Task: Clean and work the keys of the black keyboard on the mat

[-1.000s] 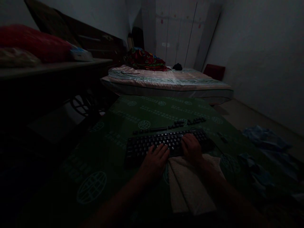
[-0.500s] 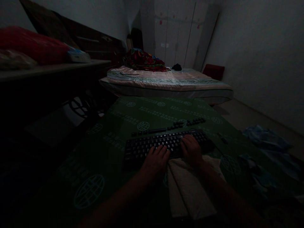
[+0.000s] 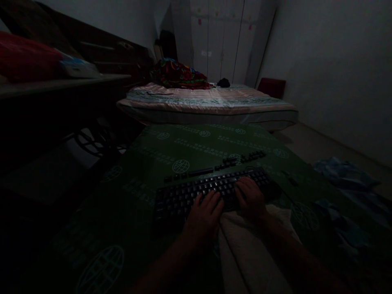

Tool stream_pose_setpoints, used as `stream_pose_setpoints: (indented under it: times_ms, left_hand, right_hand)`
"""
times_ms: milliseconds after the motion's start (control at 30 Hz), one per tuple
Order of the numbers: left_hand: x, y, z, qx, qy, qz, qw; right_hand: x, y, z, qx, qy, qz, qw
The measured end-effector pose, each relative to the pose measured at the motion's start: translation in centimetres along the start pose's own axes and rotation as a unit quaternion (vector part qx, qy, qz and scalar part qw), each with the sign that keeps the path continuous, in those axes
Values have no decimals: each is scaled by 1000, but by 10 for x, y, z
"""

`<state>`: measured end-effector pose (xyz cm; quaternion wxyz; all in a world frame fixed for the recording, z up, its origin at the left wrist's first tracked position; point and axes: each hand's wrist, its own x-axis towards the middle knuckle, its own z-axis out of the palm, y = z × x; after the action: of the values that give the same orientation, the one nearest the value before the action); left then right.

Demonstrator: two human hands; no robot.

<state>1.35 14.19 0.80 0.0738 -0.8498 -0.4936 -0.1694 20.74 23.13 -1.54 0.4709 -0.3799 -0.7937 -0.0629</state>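
A black keyboard [image 3: 176, 197] lies slightly askew on the green table cover [image 3: 192, 145]. My left hand [image 3: 205, 214] rests on its front edge, fingers spread over the lower keys. On the right part of the keyboard, my right hand [image 3: 249, 196] reaches over the keys with fingers stretched and thumb apart. Nothing shows in either hand, though the fingertips are dim. Behind the keyboard, loose black keycaps [image 3: 229, 161] lie in a line with a long spacebar keycap [image 3: 200, 172]. A folded beige cloth [image 3: 248, 253] sits under my right wrist and forearm.
A cable [image 3: 286, 196] runs off to the right, near small dark pieces [image 3: 289, 179]. Crumpled bluish fabric [image 3: 346, 175] is at the right. A bed [image 3: 211, 108] stands past the table, and a shelf [image 3: 116, 77] with a red bag [image 3: 27, 57] is at left.
The view has shifted a little, so the keyboard and hands appear slightly lower and larger. Both hands stay at the keyboard in nearly the same places.
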Motion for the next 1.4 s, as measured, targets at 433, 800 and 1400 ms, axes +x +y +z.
stream_pose_setpoints:
  times_ms: [433, 800, 1400]
  left_hand:
    - [-3, -2, 11, 23, 20, 8, 1000]
    - [-1, -2, 10, 25, 24, 7, 999]
    - [-3, -5, 12, 18, 29, 17, 999]
  right_hand:
    - [1, -3, -3, 0, -4, 16, 1000]
    - [0, -1, -1, 8, -2, 21, 1000]
    - [2, -3, -6, -8, 15, 12, 1000]
